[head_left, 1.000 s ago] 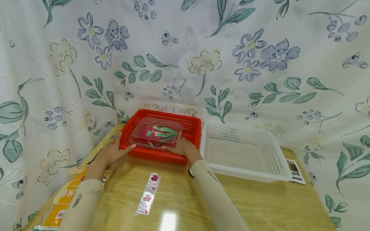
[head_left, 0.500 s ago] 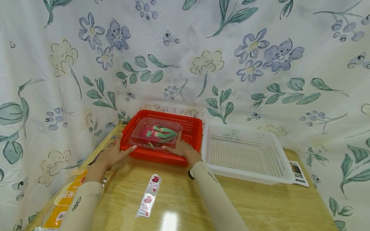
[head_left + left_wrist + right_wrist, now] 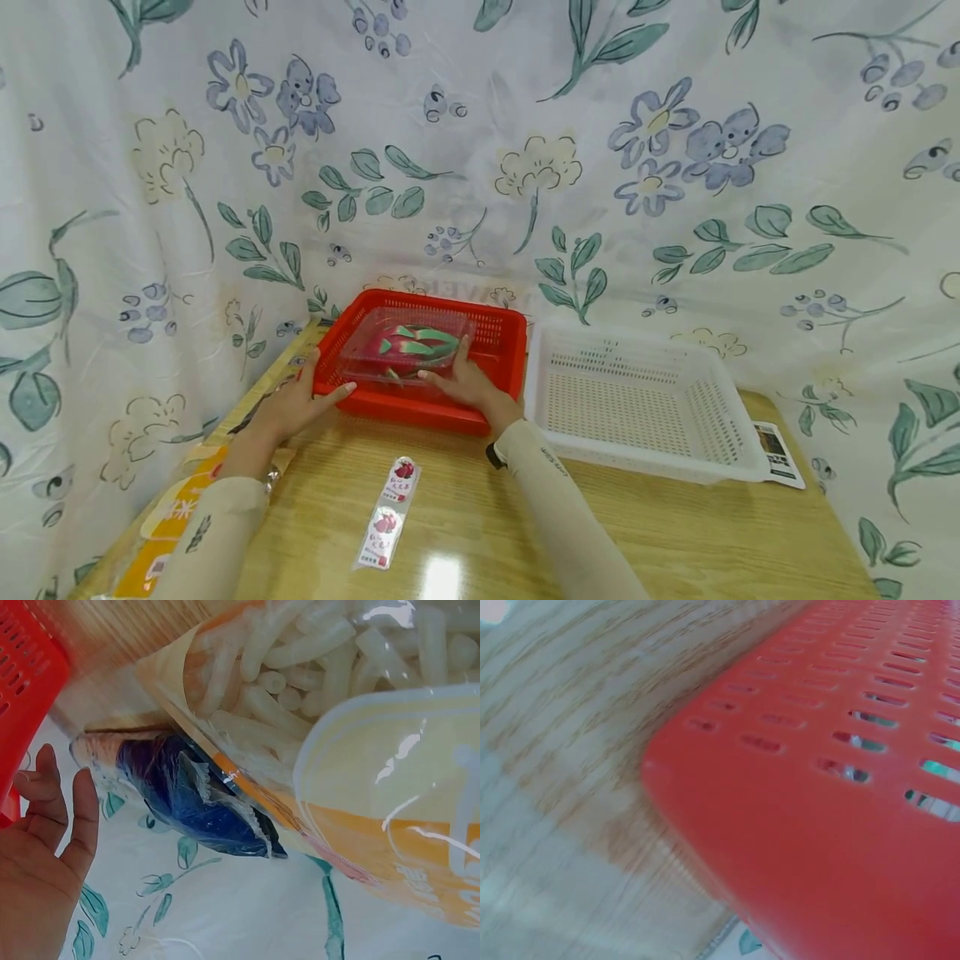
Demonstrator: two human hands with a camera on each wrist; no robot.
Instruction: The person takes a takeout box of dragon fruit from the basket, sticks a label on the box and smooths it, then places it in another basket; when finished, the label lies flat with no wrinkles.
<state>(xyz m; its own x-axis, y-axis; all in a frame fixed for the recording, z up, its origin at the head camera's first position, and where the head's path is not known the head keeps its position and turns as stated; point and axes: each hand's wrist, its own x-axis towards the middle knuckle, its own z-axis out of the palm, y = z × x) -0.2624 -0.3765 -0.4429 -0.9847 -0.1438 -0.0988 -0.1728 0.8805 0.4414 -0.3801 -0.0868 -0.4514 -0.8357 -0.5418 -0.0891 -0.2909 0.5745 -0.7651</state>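
Observation:
A clear plastic box (image 3: 360,346) with a pink, green-scaled dragon fruit (image 3: 420,343) inside lies in a red slotted basket (image 3: 420,408). My right hand (image 3: 472,385) reaches over the basket's front rim and holds the box at its front right corner, thumb along the front edge and index finger at the right side. At the basket's front left corner is my left hand (image 3: 291,406), thumb stretched toward the front rim and fingers along the left side. In the left wrist view its fingers (image 3: 84,817) are relaxed beside the red wall. The right wrist view shows only the basket's outside.
A white slotted basket (image 3: 720,417) stands right of the red one, with a printed card (image 3: 780,457) beside it. A strip of dragon fruit stickers (image 3: 385,517) lies in front. Along the left edge are an orange bag of pale sticks (image 3: 300,667) and a blue-purple packet (image 3: 187,795).
The clear box has shifted slightly to the back and right in the red basket, with my right hand on it. My left hand has stayed at the basket's corner.

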